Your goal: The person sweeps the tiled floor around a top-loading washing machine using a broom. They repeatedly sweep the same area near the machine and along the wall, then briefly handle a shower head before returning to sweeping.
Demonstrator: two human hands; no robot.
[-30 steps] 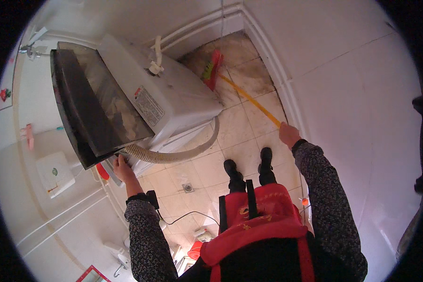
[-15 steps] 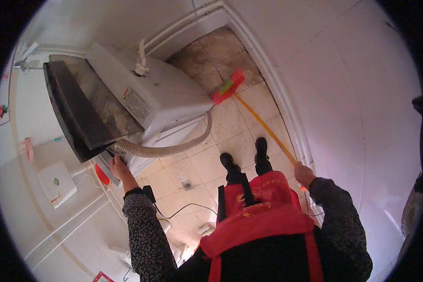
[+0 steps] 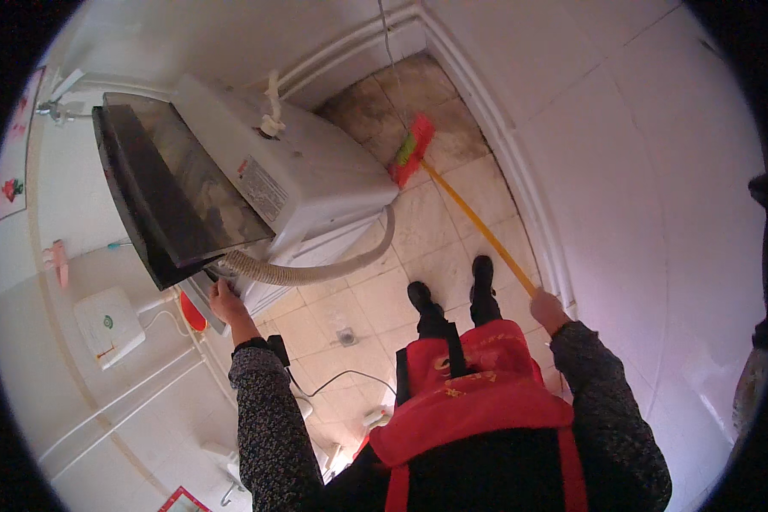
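Note:
My right hand (image 3: 550, 311) is closed round the end of the yellow handle (image 3: 486, 235) of a broom. The red and green broom head (image 3: 414, 151) stands on the tiles beside the lower corner of a grey washing machine (image 3: 324, 162). My left hand (image 3: 228, 305) grips the front edge of the machine, just below the base of its ribbed drain hose (image 3: 316, 273); the fingertips are partly hidden. The machine stands tilted in the picture, and its dark see-through lid (image 3: 171, 179) is raised. The hose curves down along its side.
Dirty tiles (image 3: 367, 107) lie in the corner behind the machine, edged by white pipes (image 3: 503, 128). A floor drain (image 3: 346, 336) is near my feet. A black cable (image 3: 341, 375) runs across the floor. To the left are a white cistern (image 3: 109, 327) and a red basin (image 3: 193, 311).
The broom head has shifted slightly and turned more upright, further into the dirty corner. My view has moved a little, and both hands keep their hold.

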